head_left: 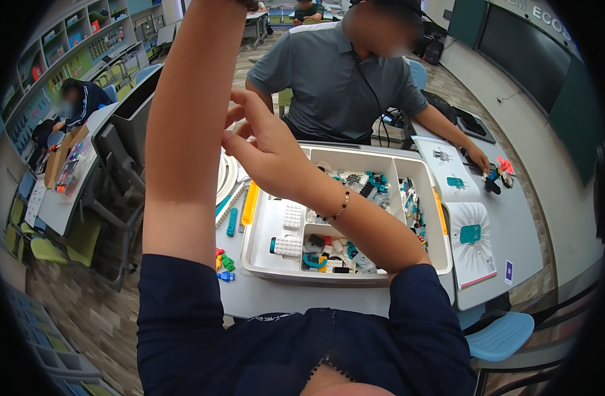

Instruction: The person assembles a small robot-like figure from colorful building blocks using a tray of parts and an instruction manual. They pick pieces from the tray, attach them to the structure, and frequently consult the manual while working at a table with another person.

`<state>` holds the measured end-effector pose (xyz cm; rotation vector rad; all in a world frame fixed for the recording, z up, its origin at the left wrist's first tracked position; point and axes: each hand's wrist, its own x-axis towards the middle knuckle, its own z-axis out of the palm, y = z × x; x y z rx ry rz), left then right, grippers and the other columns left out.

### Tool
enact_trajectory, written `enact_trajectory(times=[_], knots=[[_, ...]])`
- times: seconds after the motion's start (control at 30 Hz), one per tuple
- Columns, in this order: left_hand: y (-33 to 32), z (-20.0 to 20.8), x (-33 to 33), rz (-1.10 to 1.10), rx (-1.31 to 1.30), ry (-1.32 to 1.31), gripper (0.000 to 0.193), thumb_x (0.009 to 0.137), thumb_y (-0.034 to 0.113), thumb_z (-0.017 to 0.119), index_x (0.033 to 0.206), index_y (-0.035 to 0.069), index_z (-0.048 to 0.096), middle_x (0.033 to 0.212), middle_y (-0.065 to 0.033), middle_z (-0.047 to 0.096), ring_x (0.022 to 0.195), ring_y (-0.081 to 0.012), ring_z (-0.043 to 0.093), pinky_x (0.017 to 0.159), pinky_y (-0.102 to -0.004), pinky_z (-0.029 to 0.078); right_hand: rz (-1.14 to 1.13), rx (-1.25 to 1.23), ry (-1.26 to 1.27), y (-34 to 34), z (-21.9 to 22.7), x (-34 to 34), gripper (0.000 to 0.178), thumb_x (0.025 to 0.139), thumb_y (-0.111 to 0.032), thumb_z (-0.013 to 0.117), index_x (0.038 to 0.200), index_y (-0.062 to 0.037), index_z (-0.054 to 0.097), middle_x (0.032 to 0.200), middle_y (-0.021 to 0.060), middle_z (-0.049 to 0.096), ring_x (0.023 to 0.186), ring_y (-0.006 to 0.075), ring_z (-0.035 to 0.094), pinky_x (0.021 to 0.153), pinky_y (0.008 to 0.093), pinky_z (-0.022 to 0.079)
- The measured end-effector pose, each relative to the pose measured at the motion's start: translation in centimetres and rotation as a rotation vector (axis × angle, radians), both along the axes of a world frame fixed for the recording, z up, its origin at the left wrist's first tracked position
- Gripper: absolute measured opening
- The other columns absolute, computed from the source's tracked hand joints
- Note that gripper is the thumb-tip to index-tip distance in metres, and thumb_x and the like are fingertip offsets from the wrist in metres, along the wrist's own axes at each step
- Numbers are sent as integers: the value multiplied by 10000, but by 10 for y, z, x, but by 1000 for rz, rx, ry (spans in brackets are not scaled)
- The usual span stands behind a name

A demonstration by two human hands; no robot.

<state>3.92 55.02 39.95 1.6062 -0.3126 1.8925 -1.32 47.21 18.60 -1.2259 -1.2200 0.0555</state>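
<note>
My left arm (190,138) is raised straight up through the picture, and its hand lies beyond the top edge. My right hand (263,145), with a beaded bracelet (342,204) at the wrist, hangs above a white sorting tray (249,261). Its fingers are loosely bent and apart beside my left forearm; nothing shows between them, though some fingertips are partly hidden. The tray's compartments hold white bricks (292,214), a white-and-teal block (287,246) and many mixed building pieces (345,254). My right forearm covers part of the tray.
Across the table a person in a grey shirt (335,79) reaches one hand to a small brick model (492,179). Open booklets (470,241) lie right of the tray. Left of it are a teal beam (232,222) and coloured pieces (227,264). A blue chair (504,336) stands at lower right.
</note>
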Motion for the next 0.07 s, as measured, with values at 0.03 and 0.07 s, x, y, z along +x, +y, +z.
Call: enact_trajectory(times=[0.03, 0.07], knots=[[-2, 3, 0, 26, -14, 2, 400, 703, 417, 684, 669, 21, 641, 564, -63, 604, 549, -194, 599, 566, -304, 466, 65, 23, 94, 0, -2, -1, 488, 795, -139, 567, 1227, -31, 367, 950, 125, 546, 649, 173, 559, 615, 279, 444], [0, 5, 0, 126, -6, -15, 408, 702, 436, 679, 750, 31, 666, 620, -74, 636, 573, -232, 614, 570, -339, 476, 122, -12, 193, -4, 1, -4, 496, 806, -160, 572, 1234, -33, 356, 998, 127, 546, 672, 173, 563, 621, 281, 445]])
